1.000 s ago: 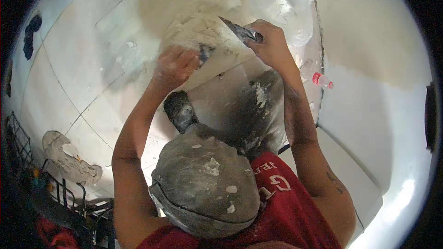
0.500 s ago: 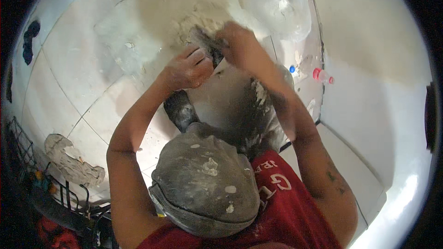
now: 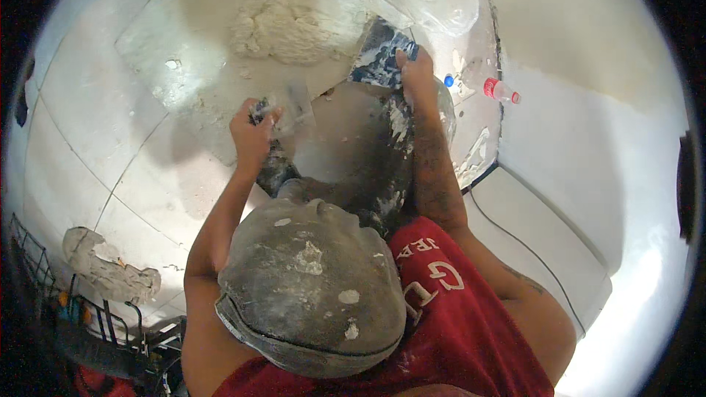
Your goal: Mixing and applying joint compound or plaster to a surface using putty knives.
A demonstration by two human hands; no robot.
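Left hand (image 3: 252,131): fingers curled round blurred flat tool (image 3: 296,106). Right hand (image 3: 418,77): fingers clamped on smeared plate (image 3: 379,55), near pale paste (image 3: 287,26).

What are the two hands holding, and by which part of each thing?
The right hand holds a dark scraper by its right edge. The left hand holds a pale scraper, blurred, by its left end.

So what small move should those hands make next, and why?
Perhaps draw the blurred flat blade in the left hand across the scraper in the right hand: the scraper's dark face is smeared with white paste, and the two tools are apart.
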